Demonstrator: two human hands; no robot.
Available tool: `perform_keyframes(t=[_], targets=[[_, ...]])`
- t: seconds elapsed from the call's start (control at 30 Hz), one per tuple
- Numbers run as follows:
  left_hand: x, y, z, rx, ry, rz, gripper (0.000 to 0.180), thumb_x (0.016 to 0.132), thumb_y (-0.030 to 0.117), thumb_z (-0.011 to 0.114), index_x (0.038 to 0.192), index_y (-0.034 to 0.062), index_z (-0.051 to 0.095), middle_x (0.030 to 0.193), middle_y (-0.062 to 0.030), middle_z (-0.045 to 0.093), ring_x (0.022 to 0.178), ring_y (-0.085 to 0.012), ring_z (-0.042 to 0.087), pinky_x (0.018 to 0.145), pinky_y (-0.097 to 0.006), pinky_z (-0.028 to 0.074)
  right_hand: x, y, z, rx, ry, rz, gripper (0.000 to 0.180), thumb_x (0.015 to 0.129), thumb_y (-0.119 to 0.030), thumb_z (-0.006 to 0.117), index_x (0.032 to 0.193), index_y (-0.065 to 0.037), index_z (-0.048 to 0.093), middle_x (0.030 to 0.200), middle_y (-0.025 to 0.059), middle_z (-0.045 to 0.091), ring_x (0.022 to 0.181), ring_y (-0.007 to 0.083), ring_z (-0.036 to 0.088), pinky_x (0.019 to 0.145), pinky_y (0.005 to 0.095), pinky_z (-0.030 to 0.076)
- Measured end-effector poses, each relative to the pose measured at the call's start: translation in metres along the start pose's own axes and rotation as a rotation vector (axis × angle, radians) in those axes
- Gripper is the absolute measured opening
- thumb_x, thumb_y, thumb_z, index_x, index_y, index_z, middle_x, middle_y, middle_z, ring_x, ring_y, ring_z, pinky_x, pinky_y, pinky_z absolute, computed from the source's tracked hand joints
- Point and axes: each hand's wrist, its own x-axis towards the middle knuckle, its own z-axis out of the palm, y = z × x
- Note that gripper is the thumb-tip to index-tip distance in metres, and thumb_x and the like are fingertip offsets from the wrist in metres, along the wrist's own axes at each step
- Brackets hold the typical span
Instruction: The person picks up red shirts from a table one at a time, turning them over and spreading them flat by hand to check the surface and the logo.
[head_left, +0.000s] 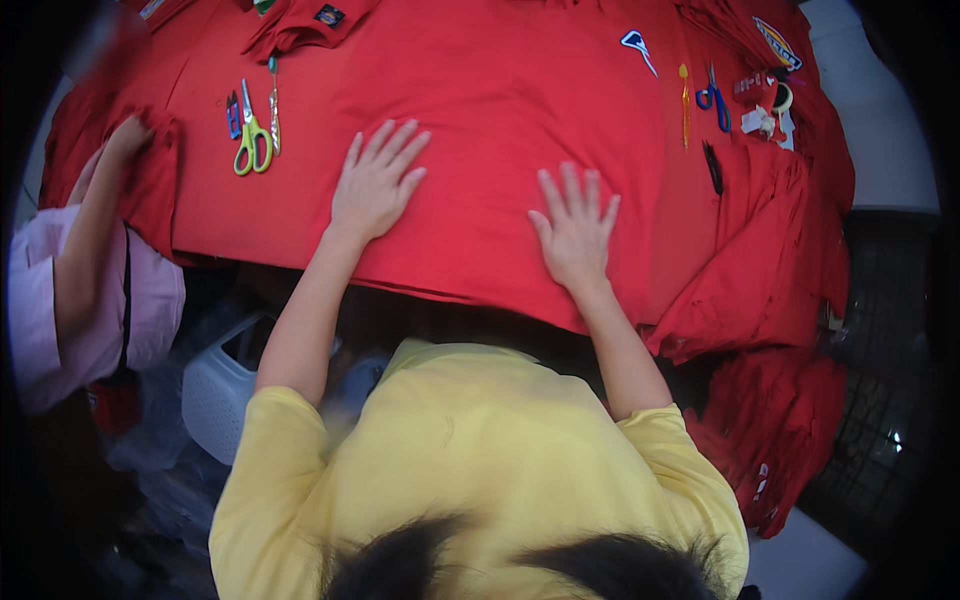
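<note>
A red garment lies spread over the table in front of me, its near edge hanging a little past the table's edge. My left hand rests flat on it toward the left, fingers stretched out. On its right part my right hand lies palm down with the fingers spread. Neither hand holds anything. Yellow-handled scissors lie left of my left hand, beside a small blue-and-dark tool whose kind I cannot make out.
Blue-handled scissors, a yellow slender tool, a black slender object and a tape roll lie at the right. Red garments are heaped there. A co-worker's hand touches red cloth at the left. A pale plastic chair stands below.
</note>
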Motion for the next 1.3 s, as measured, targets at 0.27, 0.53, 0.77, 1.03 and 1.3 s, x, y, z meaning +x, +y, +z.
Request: perform_keyframes(t=[0.27,0.53,0.77,1.03,1.3], targets=[[-0.02,0.004,-0.003,0.008,-0.053,-0.067,0.054,0.096,0.035,0.049,0.146,0.0163,0.039,0.153,-0.004,0.034,0.143,-0.025,0.027,0.117,-0.048,0.017,0.001,0.014,0.009,-0.004,0.048,-0.048,0.059,0.094,-0.047,0.051,0.145,-0.021,0.041,0.153,0.0122,0.031,0.142,0.0347,0.026,0.112,0.0641,0.012],[-0.11,0.057,-0.044,-0.232,-0.124,-0.128,0.047,0.088,0.025,0.061,0.132,0.0081,0.053,0.141,-0.0131,0.045,0.134,-0.0338,0.036,0.11,-0.052,0.026,-0.074,-0.01,-0.03,0.181,-0.102,0.031,0.049,0.092,-0.03,0.057,0.136,-0.011,0.049,0.141,0.0152,0.044,0.135,0.0331,0.036,0.112,0.0573,0.019],[0.094,0.023,0.018,-0.365,0.193,0.101,0.041,0.095,0.026,0.053,0.133,0.0111,0.053,0.141,-0.0089,0.048,0.132,-0.0286,0.042,0.112,-0.048,0.03,0.13,-0.008,0.019,0.159,0.234,-0.146,0.044,0.096,-0.026,0.049,0.136,-0.007,0.049,0.146,0.0094,0.043,0.138,0.0258,0.036,0.114,0.0525,0.02],[0.117,-0.012,0.034,0.041,-0.055,-0.086,0.055,0.096,0.043,0.046,0.147,0.0269,0.036,0.154,0.003,0.032,0.144,-0.0246,0.025,0.116,-0.056,0.011,0.162,0.006,0.041,0.013,0.102,-0.093,0.058,0.096,-0.045,0.045,0.145,-0.016,0.039,0.151,0.0053,0.037,0.141,0.0245,0.031,0.114,0.0536,0.021],[0.21,-0.047,0.062,0.114,0.014,-0.036,0.057,0.097,0.047,0.04,0.149,0.0253,0.032,0.155,0.0016,0.03,0.144,-0.025,0.024,0.116,-0.056,0.013,0.269,0.033,0.067,-0.031,0.124,-0.103,0.06,0.098,-0.048,0.036,0.149,-0.016,0.031,0.155,0.0038,0.03,0.144,0.0233,0.023,0.116,0.0544,0.016]])
